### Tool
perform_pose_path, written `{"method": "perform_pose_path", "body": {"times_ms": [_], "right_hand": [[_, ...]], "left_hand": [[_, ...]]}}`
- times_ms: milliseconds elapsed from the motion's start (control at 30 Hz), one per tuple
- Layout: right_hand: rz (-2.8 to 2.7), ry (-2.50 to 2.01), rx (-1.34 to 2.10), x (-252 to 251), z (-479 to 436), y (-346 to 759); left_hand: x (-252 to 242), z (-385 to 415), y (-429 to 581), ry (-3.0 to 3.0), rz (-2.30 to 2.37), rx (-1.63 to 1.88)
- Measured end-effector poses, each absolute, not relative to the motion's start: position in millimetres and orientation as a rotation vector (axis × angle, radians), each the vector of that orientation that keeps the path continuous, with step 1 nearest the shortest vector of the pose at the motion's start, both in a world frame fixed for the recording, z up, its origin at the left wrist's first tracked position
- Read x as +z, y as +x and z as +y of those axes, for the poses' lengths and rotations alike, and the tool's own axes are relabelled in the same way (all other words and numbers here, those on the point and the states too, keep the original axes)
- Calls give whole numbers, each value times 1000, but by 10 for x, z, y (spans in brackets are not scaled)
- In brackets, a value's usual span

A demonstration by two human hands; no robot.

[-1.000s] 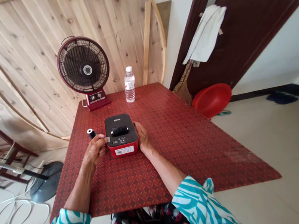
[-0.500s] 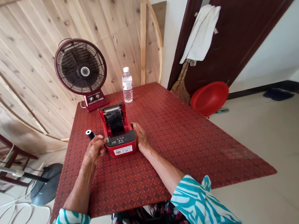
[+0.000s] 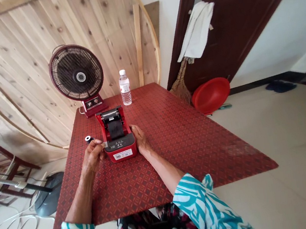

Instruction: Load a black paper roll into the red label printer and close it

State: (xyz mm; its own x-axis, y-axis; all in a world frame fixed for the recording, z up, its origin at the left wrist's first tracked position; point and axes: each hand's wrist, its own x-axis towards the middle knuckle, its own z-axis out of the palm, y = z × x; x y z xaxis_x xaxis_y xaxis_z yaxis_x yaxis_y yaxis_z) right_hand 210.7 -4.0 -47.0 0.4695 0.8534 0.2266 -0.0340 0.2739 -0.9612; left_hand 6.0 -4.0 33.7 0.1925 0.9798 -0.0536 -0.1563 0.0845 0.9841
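A red and black printer-like device (image 3: 122, 153) with its lid raised rests on the patterned red table (image 3: 164, 167). Dark ribbon or film shows inside it. My left hand (image 3: 93, 156) is at the device's left front corner, fingers pinched on something small that I cannot make out. Against the right side of the device lies my right hand (image 3: 141, 137), its fingers wrapped along the casing. A small dark roll with a white end (image 3: 88, 139) is just behind my left hand, partly hidden by it.
At the table's back are a fan (image 3: 80, 77) and a water bottle (image 3: 125, 88). Right of the table, a red basin (image 3: 212, 95) and a broom (image 3: 181, 88) stand by the door. A round black base (image 3: 48, 195) and loose cables lie on the left floor.
The view has shifted slightly, so objects sit a little further left. Both hands remain at the device, which appears turned slightly.
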Motion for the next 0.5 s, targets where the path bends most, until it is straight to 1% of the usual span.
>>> {"method": "perform_pose_path", "body": {"times_ms": [133,200,267,367,433,500], "right_hand": [[-900,-1126,725,-458,-34,2108],[-896,-1122,719,-471,-21,2112],[-891,-1125,705,-492,-3,2115],[-889,-1140,703,-520,21,2113],[-894,-1143,709,-529,28,2110],[-901,-1145,704,-528,30,2107]], "left_hand": [[430,171,-36,1389,1028,1309],[509,339,-38,1611,1108,1313],[595,501,14,1898,1139,1138],[698,679,164,2253,1073,772],[731,753,261,2373,999,579],[738,801,323,2384,933,457]]}}
